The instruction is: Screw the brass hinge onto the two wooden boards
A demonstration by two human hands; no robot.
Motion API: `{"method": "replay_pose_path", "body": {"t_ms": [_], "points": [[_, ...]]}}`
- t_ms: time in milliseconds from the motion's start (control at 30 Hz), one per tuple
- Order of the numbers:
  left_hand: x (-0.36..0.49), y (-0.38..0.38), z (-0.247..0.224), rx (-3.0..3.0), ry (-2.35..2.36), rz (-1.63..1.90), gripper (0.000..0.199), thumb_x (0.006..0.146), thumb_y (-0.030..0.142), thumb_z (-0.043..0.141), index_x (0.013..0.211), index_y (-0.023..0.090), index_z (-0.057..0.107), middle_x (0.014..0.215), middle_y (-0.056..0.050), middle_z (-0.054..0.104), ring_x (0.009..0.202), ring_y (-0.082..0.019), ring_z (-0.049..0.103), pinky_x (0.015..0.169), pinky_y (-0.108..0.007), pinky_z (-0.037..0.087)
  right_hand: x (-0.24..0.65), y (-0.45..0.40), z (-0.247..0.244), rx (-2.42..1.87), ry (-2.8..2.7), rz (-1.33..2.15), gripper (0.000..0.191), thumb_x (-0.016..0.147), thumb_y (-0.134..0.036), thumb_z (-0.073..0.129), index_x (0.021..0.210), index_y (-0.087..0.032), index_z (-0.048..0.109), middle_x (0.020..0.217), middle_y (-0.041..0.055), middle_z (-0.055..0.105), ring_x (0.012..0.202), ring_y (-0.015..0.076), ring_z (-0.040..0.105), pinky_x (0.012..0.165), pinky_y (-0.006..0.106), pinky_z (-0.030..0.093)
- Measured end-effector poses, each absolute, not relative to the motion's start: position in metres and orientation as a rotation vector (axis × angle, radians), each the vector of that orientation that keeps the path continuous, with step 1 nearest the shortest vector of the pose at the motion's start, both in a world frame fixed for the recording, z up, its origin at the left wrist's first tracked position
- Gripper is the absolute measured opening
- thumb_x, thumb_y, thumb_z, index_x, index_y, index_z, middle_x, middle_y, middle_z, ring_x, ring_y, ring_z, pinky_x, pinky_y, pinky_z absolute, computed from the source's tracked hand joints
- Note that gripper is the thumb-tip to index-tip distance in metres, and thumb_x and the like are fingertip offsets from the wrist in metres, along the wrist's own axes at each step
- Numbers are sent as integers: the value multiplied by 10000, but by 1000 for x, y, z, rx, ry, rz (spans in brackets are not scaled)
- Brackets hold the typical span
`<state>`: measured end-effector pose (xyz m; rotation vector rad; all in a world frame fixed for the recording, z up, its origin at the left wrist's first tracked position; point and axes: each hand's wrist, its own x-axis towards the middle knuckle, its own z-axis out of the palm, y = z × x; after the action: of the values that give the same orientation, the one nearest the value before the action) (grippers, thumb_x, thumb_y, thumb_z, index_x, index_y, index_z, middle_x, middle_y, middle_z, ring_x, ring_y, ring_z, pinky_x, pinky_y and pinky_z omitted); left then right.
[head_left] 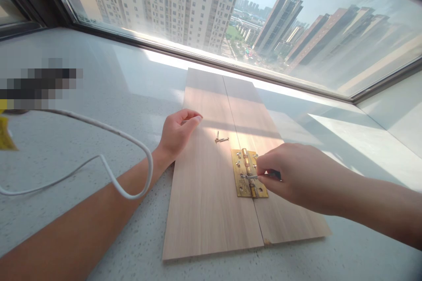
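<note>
Pale wood boards point(204, 210), laid side by side, stretch up from the lower middle of the frame on a speckled white countertop point(125, 250). Right of centre, a brass hinge point(244, 189) spans their seam, and the right hand point(293, 171) is closed on a slim metal tool point(252, 177) whose tip is at the hinge's left leaf. Beyond, loose screws point(223, 140) lie near the left hand point(178, 133), its thumb and forefinger pinched together; at the top, a window point(316, 48) shows tower blocks point(194, 0)

Tool point(252, 177) partly hidden by right fingers point(269, 163); hinge point(248, 171) engraving unreadably small; cable point(112, 129) cut by left edge
</note>
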<state>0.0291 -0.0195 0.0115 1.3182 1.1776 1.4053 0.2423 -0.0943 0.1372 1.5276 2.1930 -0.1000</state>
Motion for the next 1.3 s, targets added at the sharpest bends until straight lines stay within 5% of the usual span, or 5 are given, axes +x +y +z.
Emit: {"method": "replay_pose_path", "body": {"t_ms": [333, 567, 767, 1133, 1300], "points": [[29, -19, 11, 1321, 1181, 1411, 190, 781, 342, 625, 787, 172, 710, 814, -34, 716, 815, -194, 627, 765, -297, 455, 206, -113, 143, 937, 2237, 164, 210, 643, -3, 586, 678, -200, 650, 657, 40, 615, 530, 171, 514, 443, 302, 179], [29, -19, 12, 1329, 1184, 1406, 190, 782, 343, 619, 786, 176, 709, 800, -24, 708, 801, -189, 621, 738, -288, 454, 193, -101, 146, 1242, 2032, 20, 203, 599, -1, 558, 590, -202, 586, 532, 23, 541, 475, 190, 534, 411, 286, 231], [29, -19, 11, 1316, 1182, 1416, 192, 781, 338, 619, 787, 169, 709, 789, -27, 699, 783, -181, 603, 716, -283, 437, 199, -97, 152, 1304, 2082, -70, 234, 593, 10, 540, 668, -204, 596, 645, 18, 609, 585, 204, 591, 457, 279, 272], [29, -20, 13, 1312, 1188, 1414, 187, 772, 338, 618, 770, 172, 704, 784, -25, 703, 789, -186, 614, 734, -281, 451, 211, -103, 152, 817, 2237, 92, 283, 598, 41, 588, 707, -212, 652, 657, 19, 627, 501, 165, 536, 427, 292, 170], [29, -19, 13, 1328, 1205, 1414, 196, 773, 347, 613, 770, 175, 708, 775, -27, 701, 779, -189, 607, 714, -283, 449, 199, -113, 143, 1092, 2119, 33, 224, 583, 1, 599, 680, -201, 618, 546, 14, 551, 438, 184, 522, 377, 291, 175]]}}
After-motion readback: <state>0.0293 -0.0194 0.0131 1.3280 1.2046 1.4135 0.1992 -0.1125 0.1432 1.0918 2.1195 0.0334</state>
